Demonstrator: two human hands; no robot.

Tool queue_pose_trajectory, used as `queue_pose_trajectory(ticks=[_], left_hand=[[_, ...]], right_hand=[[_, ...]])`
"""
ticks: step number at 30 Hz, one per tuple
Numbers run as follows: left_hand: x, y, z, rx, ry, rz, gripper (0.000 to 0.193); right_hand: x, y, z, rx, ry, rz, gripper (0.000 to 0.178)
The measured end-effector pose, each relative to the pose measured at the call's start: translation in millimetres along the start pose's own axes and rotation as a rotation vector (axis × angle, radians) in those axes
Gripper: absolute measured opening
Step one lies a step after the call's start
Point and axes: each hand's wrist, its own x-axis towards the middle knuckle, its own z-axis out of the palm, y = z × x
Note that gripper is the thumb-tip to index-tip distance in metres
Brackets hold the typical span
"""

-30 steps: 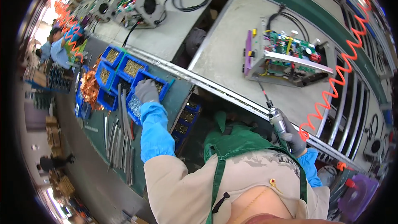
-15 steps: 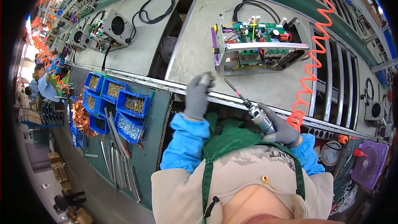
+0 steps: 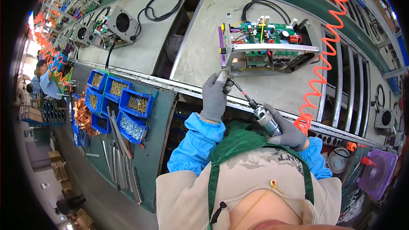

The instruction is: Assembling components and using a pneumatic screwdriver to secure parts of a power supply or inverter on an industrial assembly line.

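Note:
My gloved right hand [image 3: 289, 132] is wrapped round a silver air screwdriver [image 3: 267, 119], whose long bit points up and left. A coiled orange air hose [image 3: 316, 89] hangs down to this hand. My gloved left hand [image 3: 215, 96] is closed at the bit's tip, thumb and fingers pinched together; whatever they hold is too small to make out. Just beyond the hands, on the metal worktop [image 3: 198, 47], stands an open metal-framed unit [image 3: 277, 47] with a green circuit board [image 3: 268, 33] and a purple panel [image 3: 222, 47] at its left side.
Blue bins [image 3: 136, 103] of brass and silver screws stand to the left, beside metal strips [image 3: 121, 166] on a green surface. Another unit with a fan [image 3: 122, 22] is at the far left. Rollers [image 3: 350, 89] lie right of the worktop, a purple fan part [image 3: 377, 172] at lower right.
My left hand has moved right to the screwdriver's tip, its fingers now meeting the bit. My right hand keeps the screwdriver in nearly the same place.

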Motion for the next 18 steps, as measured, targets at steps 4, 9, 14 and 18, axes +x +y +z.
queue_pose_trajectory(ticks=[4,9,14,18], left_hand=[[2.8,7.5,-15.0,0.302,-0.065,0.068,0.025],[-1.2,7.2,-29.4,0.017,-0.160,-0.027,0.031],[-16.7,21.0,-51.0,0.082,0.021,0.172,0.028],[-45.3,81.7,-164.4,1.075,0.726,0.589,0.022]], right_hand=[[8.1,1.8,-0.3,-0.302,-0.001,-0.026,0.104],[21.3,-2.0,7.0,0.009,-0.043,-0.020,0.107],[41.8,-9.1,13.8,-0.090,-0.104,0.050,0.110],[43.0,-12.0,12.4,-0.013,-0.116,0.059,0.111]])
